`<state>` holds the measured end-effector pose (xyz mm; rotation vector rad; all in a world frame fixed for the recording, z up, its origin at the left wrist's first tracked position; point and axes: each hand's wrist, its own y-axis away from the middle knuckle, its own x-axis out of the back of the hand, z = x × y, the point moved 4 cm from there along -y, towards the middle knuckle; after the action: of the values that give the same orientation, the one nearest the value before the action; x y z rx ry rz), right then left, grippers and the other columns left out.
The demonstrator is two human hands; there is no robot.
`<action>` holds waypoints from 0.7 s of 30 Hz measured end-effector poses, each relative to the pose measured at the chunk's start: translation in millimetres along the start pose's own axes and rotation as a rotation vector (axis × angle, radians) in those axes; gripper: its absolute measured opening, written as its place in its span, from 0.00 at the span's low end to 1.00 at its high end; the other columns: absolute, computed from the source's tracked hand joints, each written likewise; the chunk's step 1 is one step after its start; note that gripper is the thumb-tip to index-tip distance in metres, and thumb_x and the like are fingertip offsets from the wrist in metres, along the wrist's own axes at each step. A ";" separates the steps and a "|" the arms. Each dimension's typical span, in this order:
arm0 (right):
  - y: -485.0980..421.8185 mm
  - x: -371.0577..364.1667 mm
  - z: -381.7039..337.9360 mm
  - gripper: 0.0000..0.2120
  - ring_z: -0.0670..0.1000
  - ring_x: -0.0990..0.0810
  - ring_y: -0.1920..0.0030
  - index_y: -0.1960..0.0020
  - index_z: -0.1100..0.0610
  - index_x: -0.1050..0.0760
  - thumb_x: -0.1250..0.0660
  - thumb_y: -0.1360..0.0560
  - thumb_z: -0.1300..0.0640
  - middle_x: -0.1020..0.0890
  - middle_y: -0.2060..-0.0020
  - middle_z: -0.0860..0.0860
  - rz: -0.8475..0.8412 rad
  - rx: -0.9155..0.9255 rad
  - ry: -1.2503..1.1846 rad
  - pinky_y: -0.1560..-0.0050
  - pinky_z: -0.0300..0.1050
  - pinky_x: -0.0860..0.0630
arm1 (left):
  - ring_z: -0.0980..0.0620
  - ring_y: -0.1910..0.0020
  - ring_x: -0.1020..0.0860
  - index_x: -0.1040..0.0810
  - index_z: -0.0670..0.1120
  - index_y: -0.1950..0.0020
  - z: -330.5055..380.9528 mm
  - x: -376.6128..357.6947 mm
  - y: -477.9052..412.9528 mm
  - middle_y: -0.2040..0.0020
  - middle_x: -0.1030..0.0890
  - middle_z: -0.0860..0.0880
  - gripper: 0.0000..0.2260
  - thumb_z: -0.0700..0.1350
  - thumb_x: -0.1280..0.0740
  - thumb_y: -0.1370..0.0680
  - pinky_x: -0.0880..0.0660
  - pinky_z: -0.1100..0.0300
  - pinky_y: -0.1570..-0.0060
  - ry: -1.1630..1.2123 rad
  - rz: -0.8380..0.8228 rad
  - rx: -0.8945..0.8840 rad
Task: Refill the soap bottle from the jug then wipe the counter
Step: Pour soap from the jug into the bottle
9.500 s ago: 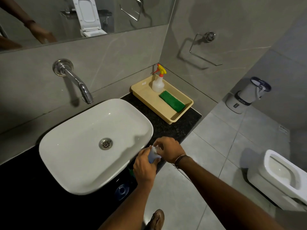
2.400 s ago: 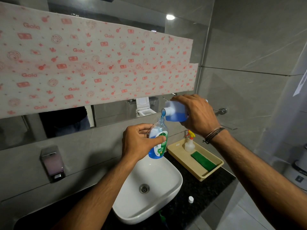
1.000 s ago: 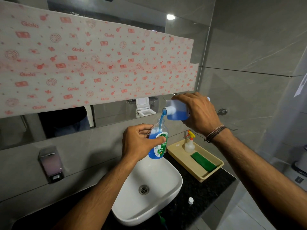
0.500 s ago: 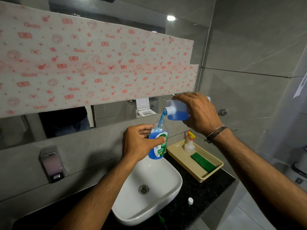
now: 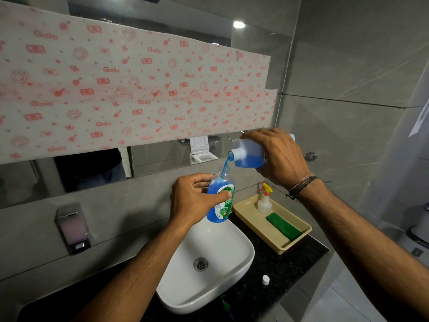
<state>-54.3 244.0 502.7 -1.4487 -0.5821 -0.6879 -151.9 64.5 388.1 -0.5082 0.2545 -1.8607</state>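
Note:
My left hand grips a clear soap bottle with a green label, held upright above the white basin. It is mostly full of blue liquid. My right hand holds a translucent jug tipped on its side just above and right of the bottle. A blue stream runs from the jug's spout into the bottle's open neck. A green cloth lies in a beige tray on the black counter.
A spray bottle with a yellow trigger stands in the tray. A small white cap sits on the counter right of the basin. A green pump piece lies at the basin's front. A wall dispenser hangs at left.
The blue level in the soap bottle has risen while the pour continues. Both hands have stayed almost still. Much earlier, both hands worked at the bottle's cap down by the counter.

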 end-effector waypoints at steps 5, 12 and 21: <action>0.9 -0.5 -0.1 0.34 0.60 0.22 0.39 0.30 0.52 0.25 0.20 0.34 0.63 0.17 0.38 0.55 -0.008 -0.011 0.001 0.39 0.60 0.25 | 0.62 0.61 0.14 0.14 0.48 0.45 -0.6 -0.3 0.8 0.56 0.13 0.55 0.22 0.49 0.15 0.37 0.16 0.62 0.65 0.007 -0.009 -0.006; 0.4 1.8 0.7 0.34 0.60 0.21 0.40 0.31 0.53 0.25 0.20 0.35 0.63 0.17 0.39 0.55 -0.012 -0.002 0.007 0.40 0.60 0.25 | 0.64 0.62 0.15 0.14 0.51 0.48 -0.1 -1.5 1.4 0.58 0.15 0.61 0.20 0.50 0.15 0.37 0.19 0.66 0.66 0.024 -0.025 -0.009; 0.5 -0.2 2.9 0.34 0.60 0.22 0.39 0.30 0.52 0.25 0.20 0.34 0.62 0.18 0.38 0.54 -0.017 -0.006 0.016 0.39 0.59 0.26 | 0.65 0.62 0.15 0.17 0.59 0.53 2.0 -1.3 2.2 0.59 0.16 0.63 0.17 0.48 0.15 0.36 0.19 0.67 0.66 0.028 -0.030 -0.035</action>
<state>-53.9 246.9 502.4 -1.4439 -0.5812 -0.7148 -148.8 65.1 388.7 -0.5127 0.3002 -1.8961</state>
